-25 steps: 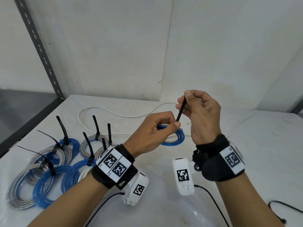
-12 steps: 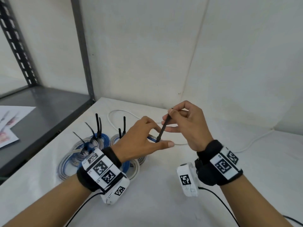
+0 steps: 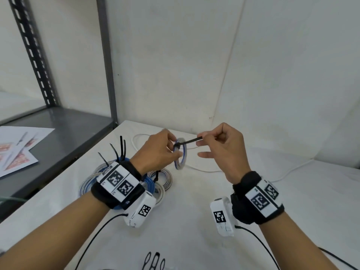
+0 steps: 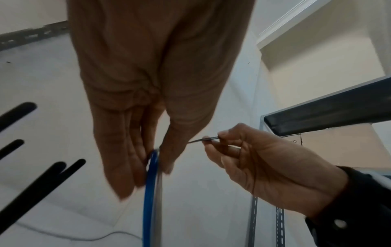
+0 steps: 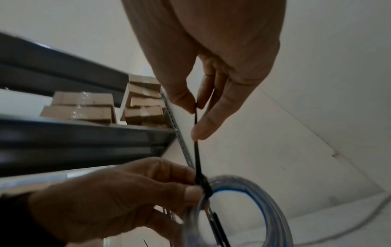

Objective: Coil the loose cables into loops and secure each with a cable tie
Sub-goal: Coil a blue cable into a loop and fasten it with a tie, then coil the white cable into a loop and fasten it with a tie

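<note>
Mid-frame above desk [image 3: 194,221], left hand [image 3: 155,151] pinched blue coil [image 3: 180,158] w/ fingers; right hand [image 3: 222,151] gripped cable tie [image 3: 190,142] tail. Risk: tail slips from pinch, tie stays loose.

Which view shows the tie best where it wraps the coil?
Right wrist: the tie is seen cinched round the coil, its tail running up to the right hand. Head shows it small and distant. Left wrist shows only a tail sliver.
</note>
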Available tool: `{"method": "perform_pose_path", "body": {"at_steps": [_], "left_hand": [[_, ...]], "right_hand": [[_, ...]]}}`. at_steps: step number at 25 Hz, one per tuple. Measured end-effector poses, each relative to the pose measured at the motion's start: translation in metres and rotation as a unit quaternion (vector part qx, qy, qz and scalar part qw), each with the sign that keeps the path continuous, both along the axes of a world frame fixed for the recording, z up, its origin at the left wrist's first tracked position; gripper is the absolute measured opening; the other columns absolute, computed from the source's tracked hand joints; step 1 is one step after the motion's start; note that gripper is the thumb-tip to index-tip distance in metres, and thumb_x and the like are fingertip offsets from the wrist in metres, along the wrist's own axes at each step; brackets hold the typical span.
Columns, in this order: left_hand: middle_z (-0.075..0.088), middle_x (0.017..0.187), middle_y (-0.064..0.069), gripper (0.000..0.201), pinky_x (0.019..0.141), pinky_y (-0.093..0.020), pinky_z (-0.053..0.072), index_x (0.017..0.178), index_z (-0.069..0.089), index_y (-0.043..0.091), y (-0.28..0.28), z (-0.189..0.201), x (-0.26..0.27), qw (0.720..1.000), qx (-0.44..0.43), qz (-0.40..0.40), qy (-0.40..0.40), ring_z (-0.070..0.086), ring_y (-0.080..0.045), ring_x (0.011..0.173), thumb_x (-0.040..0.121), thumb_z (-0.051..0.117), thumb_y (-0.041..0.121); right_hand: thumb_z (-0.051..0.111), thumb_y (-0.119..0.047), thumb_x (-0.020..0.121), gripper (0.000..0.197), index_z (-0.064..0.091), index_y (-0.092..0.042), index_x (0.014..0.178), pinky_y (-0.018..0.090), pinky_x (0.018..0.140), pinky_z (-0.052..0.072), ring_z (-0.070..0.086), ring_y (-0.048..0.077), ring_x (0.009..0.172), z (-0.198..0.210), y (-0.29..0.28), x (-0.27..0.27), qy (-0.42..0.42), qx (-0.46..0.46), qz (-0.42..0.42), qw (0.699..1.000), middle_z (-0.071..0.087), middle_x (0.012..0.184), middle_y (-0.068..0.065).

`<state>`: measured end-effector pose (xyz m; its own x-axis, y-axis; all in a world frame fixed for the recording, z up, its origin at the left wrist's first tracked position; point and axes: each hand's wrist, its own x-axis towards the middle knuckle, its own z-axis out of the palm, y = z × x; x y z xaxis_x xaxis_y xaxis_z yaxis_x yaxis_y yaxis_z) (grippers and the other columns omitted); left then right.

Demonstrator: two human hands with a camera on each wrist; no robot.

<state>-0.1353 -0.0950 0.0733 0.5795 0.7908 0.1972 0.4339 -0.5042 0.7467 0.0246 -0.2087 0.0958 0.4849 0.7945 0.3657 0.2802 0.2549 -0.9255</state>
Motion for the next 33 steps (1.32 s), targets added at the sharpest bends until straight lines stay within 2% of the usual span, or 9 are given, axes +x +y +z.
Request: {"method": "perform_pose_path", "body": {"at_steps": [5,10,15,19,22,24,26,28,33], "left_hand": [[0.075,0.090,-0.001,0.015,0.062,-0.020,0.057,0.103,0.075,0.013,0.009,-0.017,0.000,0.959,0.002,-0.131,0.252,0.073,-0.013,0.072,0.091,0.069,0.007],[0.072,0.104,-0.001,0.030,0.082,-0.031,0.054,0.117,0.072,0.015,0.013,-0.034,0.005,0.897,0.059,-0.169,0.404,0.065,-0.018,0.095,0.090,0.064,0.006],[0.071,0.118,0.001,0.041,0.095,-0.031,0.053,0.128,0.067,0.017,0.021,-0.035,0.007,0.913,0.043,-0.174,0.367,0.064,-0.018,0.112,0.092,0.054,0.002],[0.067,0.104,0.006,0.031,0.079,-0.021,0.045,0.114,0.070,0.021,0.031,-0.022,0.013,0.947,0.047,-0.149,0.282,0.060,-0.012,0.094,0.093,0.055,0.005],[0.071,0.097,0.003,0.022,0.065,-0.014,0.041,0.095,0.071,0.025,0.034,-0.016,0.023,0.975,0.060,-0.110,0.184,0.059,-0.006,0.078,0.089,0.059,0.008],[0.069,0.105,0.003,0.022,0.067,-0.012,0.039,0.104,0.070,0.021,0.032,-0.013,0.034,0.980,0.084,-0.110,0.140,0.058,-0.004,0.079,0.089,0.060,0.010],[0.060,0.119,0.006,0.034,0.081,-0.016,0.038,0.124,0.063,0.018,0.033,-0.010,0.044,0.978,0.110,-0.126,0.124,0.054,-0.007,0.097,0.090,0.064,0.014],[0.053,0.124,0.008,0.045,0.093,-0.021,0.037,0.134,0.056,0.018,0.041,-0.002,0.054,0.973,0.135,-0.142,0.119,0.049,-0.007,0.109,0.091,0.069,0.021],[0.068,0.080,0.004,0.010,0.073,-0.033,0.049,0.098,0.064,0.016,0.060,0.016,0.073,0.981,0.153,-0.116,0.010,0.065,-0.018,0.078,0.098,0.063,0.026]], "right_hand": [[0.072,0.001,0.089,0.016,0.060,-0.004,0.098,0.043,0.065,0.064,0.073,0.030,0.068,-0.034,0.020,-0.001,-0.042,-0.093,0.037,0.994,0.073,0.081,0.022],[0.074,-0.028,0.093,0.025,0.067,-0.004,0.096,0.035,0.063,0.063,0.075,0.027,0.067,-0.062,0.032,0.002,-0.072,-0.204,0.082,0.973,0.075,0.080,0.017],[0.049,-0.027,0.106,0.029,0.067,-0.005,0.099,0.041,0.068,0.063,0.070,0.026,0.074,-0.099,0.042,0.046,-0.054,-0.268,-0.017,0.962,0.069,0.098,0.013],[0.058,-0.019,0.100,0.039,0.055,-0.017,0.139,0.047,0.103,0.050,0.055,0.030,0.126,-0.118,0.060,0.075,-0.260,-0.386,-0.013,0.885,0.051,0.144,0.006],[0.067,-0.022,0.095,0.043,0.056,-0.022,0.136,0.038,0.105,0.044,0.051,0.027,0.129,-0.115,0.069,0.074,-0.386,-0.444,0.004,0.808,0.055,0.139,0.004],[0.061,-0.014,0.096,0.026,0.066,-0.022,0.120,0.035,0.095,0.047,0.058,0.027,0.119,-0.107,0.071,0.072,-0.444,-0.415,-0.031,0.794,0.064,0.126,0.003],[0.053,-0.009,0.099,0.024,0.069,-0.022,0.110,0.036,0.084,0.046,0.058,0.029,0.112,-0.096,0.067,0.071,-0.472,-0.340,-0.075,0.810,0.068,0.112,0.003],[0.051,-0.013,0.101,0.019,0.067,-0.021,0.105,0.037,0.077,0.046,0.055,0.029,0.101,-0.078,0.060,0.072,-0.419,-0.230,-0.091,0.874,0.069,0.098,0.002],[0.051,-0.013,0.102,0.014,0.064,-0.017,0.104,0.030,0.067,0.036,0.058,0.024,0.085,-0.027,0.035,0.093,-0.301,-0.012,-0.199,0.933,0.068,0.087,-0.002]]}}
